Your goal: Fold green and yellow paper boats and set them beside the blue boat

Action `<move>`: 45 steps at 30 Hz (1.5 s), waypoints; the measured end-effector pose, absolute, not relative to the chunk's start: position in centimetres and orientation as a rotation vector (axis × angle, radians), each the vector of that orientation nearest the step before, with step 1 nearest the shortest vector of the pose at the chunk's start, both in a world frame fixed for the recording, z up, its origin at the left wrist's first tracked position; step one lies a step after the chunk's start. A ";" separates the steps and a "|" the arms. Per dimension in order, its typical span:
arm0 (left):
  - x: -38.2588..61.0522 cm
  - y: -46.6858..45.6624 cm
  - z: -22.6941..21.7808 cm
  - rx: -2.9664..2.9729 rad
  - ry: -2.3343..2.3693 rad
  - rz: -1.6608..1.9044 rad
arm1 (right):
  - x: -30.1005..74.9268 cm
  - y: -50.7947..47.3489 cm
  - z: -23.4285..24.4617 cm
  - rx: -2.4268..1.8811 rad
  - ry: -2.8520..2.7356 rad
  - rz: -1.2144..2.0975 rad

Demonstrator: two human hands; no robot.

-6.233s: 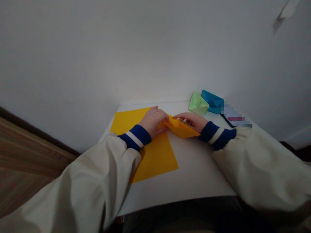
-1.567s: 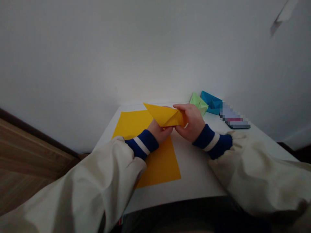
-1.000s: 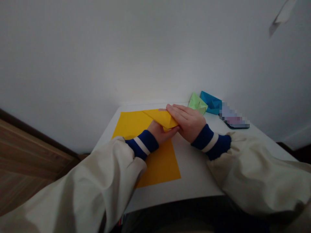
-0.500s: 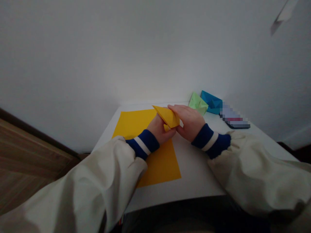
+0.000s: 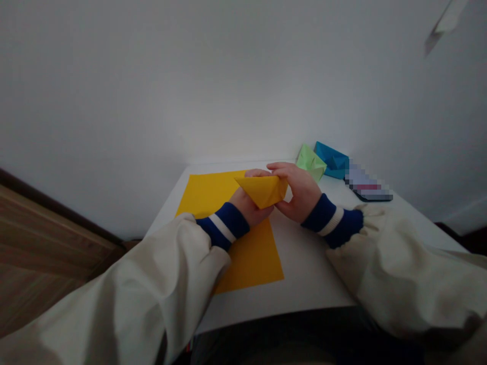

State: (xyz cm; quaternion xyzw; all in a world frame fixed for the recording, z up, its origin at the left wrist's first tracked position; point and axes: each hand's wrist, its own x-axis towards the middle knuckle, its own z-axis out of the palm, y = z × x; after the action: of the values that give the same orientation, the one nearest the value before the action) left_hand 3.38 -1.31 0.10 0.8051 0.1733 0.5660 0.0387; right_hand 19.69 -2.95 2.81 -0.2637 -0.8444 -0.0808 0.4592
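A folded yellow paper piece, with a pointed corner to the left and a creased right end, is held up between both hands. My left hand is closed round it from beneath and behind; the paper covers most of its fingers. On the right end, my right hand grips the paper between thumb and fingers. Below the hands, a flat sheet of yellow paper lies on the white table, partly covered by my left forearm.
Behind my right hand stand a light green folded paper and a blue folded paper. Beside them lies a phone, its screen blurred out. The white table meets a pale wall. Wooden furniture is at the left.
The folded yellow paper has turned in my hands: its pointed end is lower and its top edge is now nearly level. My right-hand fingers have shifted on its right end.
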 end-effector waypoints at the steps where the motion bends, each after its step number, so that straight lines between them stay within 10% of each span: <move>1: 3.4 -1.2 -0.1 2.421 0.529 1.741 | 19.7 -2.9 2.7 -0.621 -2.051 -0.215; 45: 2.8 -2.1 0.9 2.296 0.596 1.681 | 20.9 -2.0 2.4 -0.594 -2.218 0.370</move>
State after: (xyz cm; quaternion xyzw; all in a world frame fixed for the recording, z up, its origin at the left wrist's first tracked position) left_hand 2.82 -2.11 0.89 0.7844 0.2035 0.5742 0.1167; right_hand 20.93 -2.05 2.38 -0.2346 -0.8755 0.1462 0.3964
